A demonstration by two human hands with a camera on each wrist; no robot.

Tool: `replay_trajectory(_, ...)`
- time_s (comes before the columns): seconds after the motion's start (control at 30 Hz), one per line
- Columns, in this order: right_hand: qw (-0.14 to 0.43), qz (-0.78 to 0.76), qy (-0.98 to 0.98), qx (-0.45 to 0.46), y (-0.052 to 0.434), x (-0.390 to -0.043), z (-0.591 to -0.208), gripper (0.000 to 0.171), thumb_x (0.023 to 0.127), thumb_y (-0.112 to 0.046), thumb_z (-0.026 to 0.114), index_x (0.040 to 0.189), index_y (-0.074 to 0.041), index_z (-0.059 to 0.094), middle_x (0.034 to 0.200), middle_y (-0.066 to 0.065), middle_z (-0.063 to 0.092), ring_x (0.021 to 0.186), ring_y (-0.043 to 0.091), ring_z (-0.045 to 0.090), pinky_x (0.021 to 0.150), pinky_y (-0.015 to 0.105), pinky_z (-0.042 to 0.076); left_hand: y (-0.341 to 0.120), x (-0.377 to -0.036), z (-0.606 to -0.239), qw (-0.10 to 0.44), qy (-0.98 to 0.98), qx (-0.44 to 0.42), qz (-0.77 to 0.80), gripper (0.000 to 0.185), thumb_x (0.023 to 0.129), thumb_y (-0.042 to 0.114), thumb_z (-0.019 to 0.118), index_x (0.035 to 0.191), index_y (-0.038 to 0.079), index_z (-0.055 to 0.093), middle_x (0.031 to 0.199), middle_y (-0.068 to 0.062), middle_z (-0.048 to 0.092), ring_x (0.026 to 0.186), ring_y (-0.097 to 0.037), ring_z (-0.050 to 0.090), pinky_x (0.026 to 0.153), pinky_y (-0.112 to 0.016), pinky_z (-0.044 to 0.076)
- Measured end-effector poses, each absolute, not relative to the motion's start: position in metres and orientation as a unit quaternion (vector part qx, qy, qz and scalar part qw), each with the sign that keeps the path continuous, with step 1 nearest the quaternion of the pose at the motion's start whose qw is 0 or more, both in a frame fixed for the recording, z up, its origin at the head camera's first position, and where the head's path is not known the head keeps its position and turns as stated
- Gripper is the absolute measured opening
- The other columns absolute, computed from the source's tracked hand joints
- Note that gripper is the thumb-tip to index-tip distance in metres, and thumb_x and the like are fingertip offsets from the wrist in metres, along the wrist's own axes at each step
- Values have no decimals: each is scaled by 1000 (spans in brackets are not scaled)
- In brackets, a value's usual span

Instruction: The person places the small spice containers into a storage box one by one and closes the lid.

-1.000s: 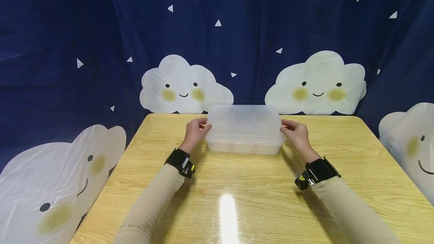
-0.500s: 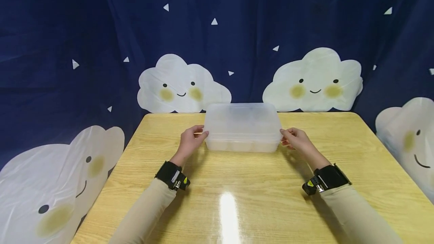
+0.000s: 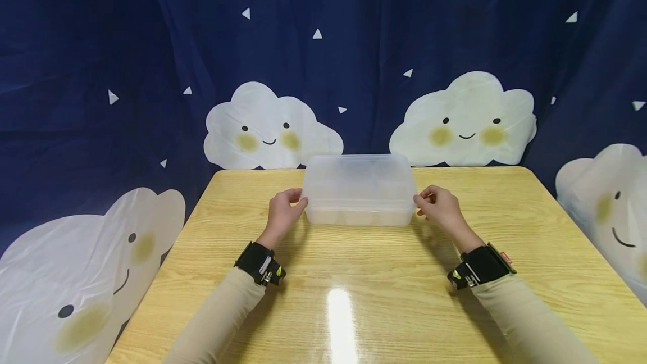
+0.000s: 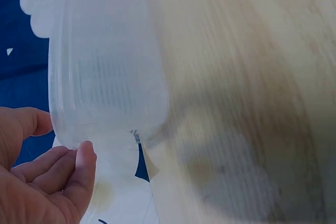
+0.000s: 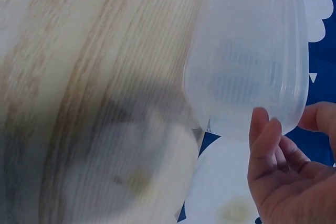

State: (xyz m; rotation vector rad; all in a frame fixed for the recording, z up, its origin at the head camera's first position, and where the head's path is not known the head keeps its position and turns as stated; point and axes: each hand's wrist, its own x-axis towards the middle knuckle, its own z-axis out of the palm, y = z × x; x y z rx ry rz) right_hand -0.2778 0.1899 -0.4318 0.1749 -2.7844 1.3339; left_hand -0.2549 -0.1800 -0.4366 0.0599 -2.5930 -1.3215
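A translucent, frosted plastic container (image 3: 360, 218) rests near the far edge of the table, its long side facing me. Its clear lid (image 3: 360, 181) sits on top, and pale shapes show dimly through the plastic. At the left near corner, my left hand (image 3: 284, 212) pinches the lid's rim. My right hand (image 3: 438, 208) does the same at the right near corner. In the left wrist view the thumb touches the rim, with the curled fingers (image 4: 84, 169) just below the corner. The right wrist view shows bent fingers (image 5: 265, 148) against the container's end.
The wooden table (image 3: 384, 296) has a bright light reflection in front of the container. Behind it hangs a dark blue curtain (image 3: 364, 60) with white cloud shapes (image 3: 467, 133). A black camera strap (image 3: 255, 260) circles each wrist.
Both hands have slid nearer along the container's ends, from the sides toward the near corners. Over the last half second they have barely moved, and the lid stays on.
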Motion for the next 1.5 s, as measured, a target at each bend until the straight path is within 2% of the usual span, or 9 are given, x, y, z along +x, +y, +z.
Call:
replay_trajectory(0.2, -11, 441, -897, 32, 189, -280, -433, 36, 105, -31, 55, 111, 5, 57, 89, 19, 69, 85, 39, 72, 71, 45, 60, -182, -254, -440, 128, -886, 5, -446, 37, 98, 15, 67, 128, -7, 66, 123, -22, 69, 114, -35, 65, 97, -46, 52)
replay_trajectory(0.33, -97, 460, -883, 12, 189, -283, -433, 49, 107, -44, 46, 103, 3, 56, 83, 13, 67, 74, 27, 69, 70, 40, 56, -182, -254, -441, 135, -885, 0, -445, 37, 97, 14, 68, 127, -7, 66, 123, -22, 70, 110, -34, 67, 95, -46, 53)
replay_trajectory(0.43, -158, 488, -858, 5, 189, -285, -435, 52, 108, -48, 42, 94, 1, 57, 76, 4, 64, 69, 16, 65, 66, 34, 52, -182, -254, -441, 138, -884, -2, -446, 36, 97, 14, 68, 127, -7, 67, 123, -21, 70, 107, -33, 67, 93, -44, 54)
replay_trajectory(0.5, -176, 507, -844, 4, 190, -286, -437, 51, 108, -47, 41, 92, -1, 57, 73, 0, 63, 67, 13, 64, 65, 31, 50, -182, -255, -442, 138, -883, -3, -449, 36, 97, 14, 68, 127, -7, 67, 123, -21, 70, 105, -32, 67, 92, -43, 54)
replay_trajectory(0.8, -153, 528, -835, 15, 189, -290, -446, 45, 109, -42, 41, 86, -5, 52, 70, -2, 57, 64, 12, 56, 59, 28, 42, -182, -258, -445, 142, -882, -2, -449, 36, 97, 15, 69, 127, -5, 67, 123, -19, 70, 101, -31, 67, 90, -42, 55)
replay_trajectory(1.03, -162, 534, -830, 9, 190, -293, -448, 43, 109, -42, 42, 85, -8, 51, 68, -4, 56, 64, 13, 57, 62, 29, 40, -185, -257, -442, 122, -871, 12, -476, 35, 98, 18, 68, 127, -3, 68, 122, -18, 70, 99, -30, 69, 84, -39, 57)
replay_trajectory(1.3, -171, 528, -832, 9, 189, -295, -444, 43, 109, -43, 42, 86, -7, 52, 69, -3, 57, 67, 15, 57, 63, 31, 41, -186, -263, -439, 69, -797, 95, -593, 33, 96, 18, 72, 121, -3, 66, 98, -16, 70, 96, -43, 70, 90, -49, 57)
replay_trajectory(1.43, -175, 534, -828, 1, 188, -294, -445, 42, 109, -42, 42, 86, -8, 51, 70, -3, 57, 66, 14, 56, 63, 31, 40, -185, -265, -442, 60, -806, 103, -580, 34, 96, 18, 72, 122, -2, 64, 90, -13, 69, 94, -43, 70, 86, -48, 58)
replay_trajectory(1.5, -176, 531, -829, -1, 189, -292, -445, 43, 109, -43, 42, 85, -8, 51, 71, -2, 57, 67, 15, 57, 63, 32, 41, -182, -267, -443, 66, -816, 100, -565, 33, 96, 16, 72, 122, -1, 65, 89, -13, 69, 90, -41, 71, 79, -42, 60)
